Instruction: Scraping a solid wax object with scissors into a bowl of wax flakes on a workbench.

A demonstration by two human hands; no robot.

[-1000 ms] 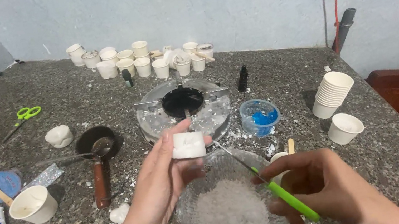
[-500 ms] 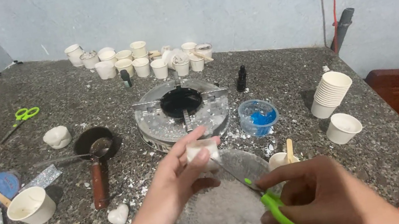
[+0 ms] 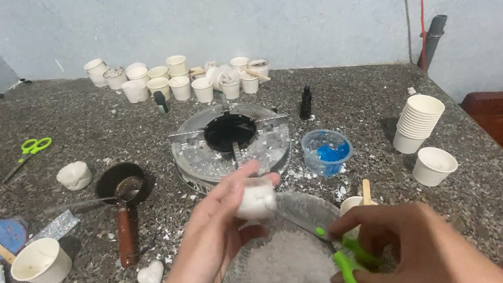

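Observation:
My left hand (image 3: 216, 234) holds a white wax block (image 3: 255, 200) over a clear bowl (image 3: 316, 208) filled with white wax shavings (image 3: 286, 277). My right hand (image 3: 409, 248) grips green-handled scissors (image 3: 344, 261); their blades point up toward the block and touch its lower edge. Both hands hover above the bowl at the near edge of the speckled stone counter (image 3: 361, 110).
Behind the bowl sits a round metal stove (image 3: 230, 141). A small pan with a wooden handle (image 3: 121, 202), a white wax lump (image 3: 74, 175), a heart-shaped wax piece (image 3: 151, 274), a blue-filled clear cup (image 3: 327, 151), stacked paper cups (image 3: 420, 121) and several cups by the wall (image 3: 178, 82) surround it. A second pair of green scissors (image 3: 30, 151) lies far left.
My left hand lowered the wax block toward the bowl and turned it. My right hand shifted its grip on the scissors, blades now against the block.

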